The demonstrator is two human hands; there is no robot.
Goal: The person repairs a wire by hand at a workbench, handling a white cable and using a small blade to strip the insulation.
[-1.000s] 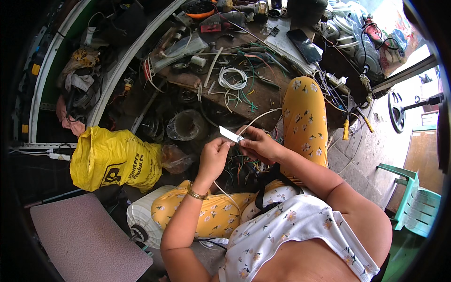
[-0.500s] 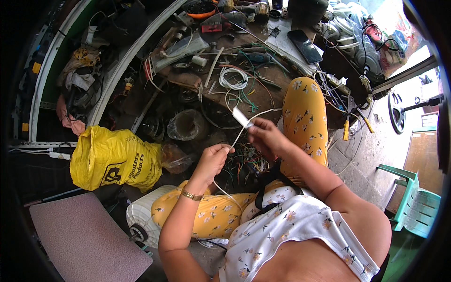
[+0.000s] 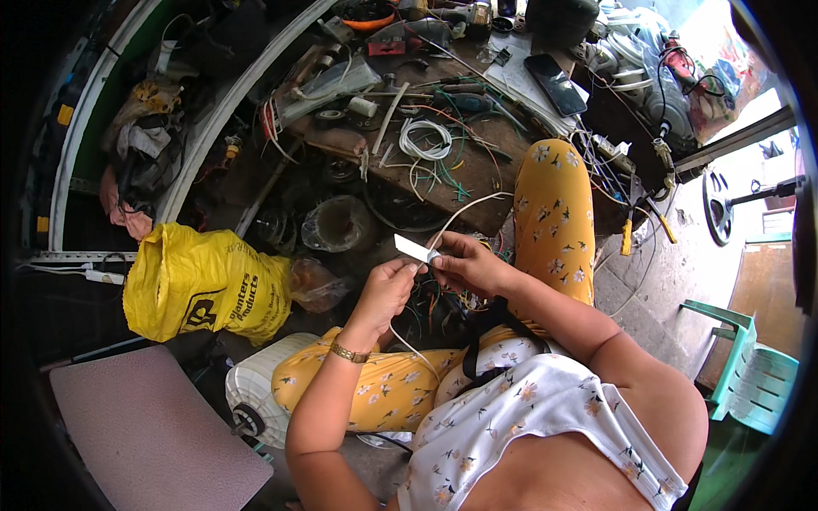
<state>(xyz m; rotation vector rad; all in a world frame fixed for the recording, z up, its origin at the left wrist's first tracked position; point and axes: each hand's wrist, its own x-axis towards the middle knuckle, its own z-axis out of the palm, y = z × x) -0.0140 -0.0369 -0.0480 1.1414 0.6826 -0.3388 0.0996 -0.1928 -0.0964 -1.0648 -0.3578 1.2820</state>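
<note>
Wire (image 3: 460, 213) end hidden by fingers (image 3: 443, 255)

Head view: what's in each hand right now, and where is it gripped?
The right hand holds a small blade by its near end. The left hand pinches a thin white wire close to the blade; the exact contact is hidden by the fingers.

The person wears yellow trousers (image 3: 558, 204) printed with small white flowers, a white floral top (image 3: 528, 417) above them, and a gold bracelet (image 3: 348, 352) beside the top.
</note>
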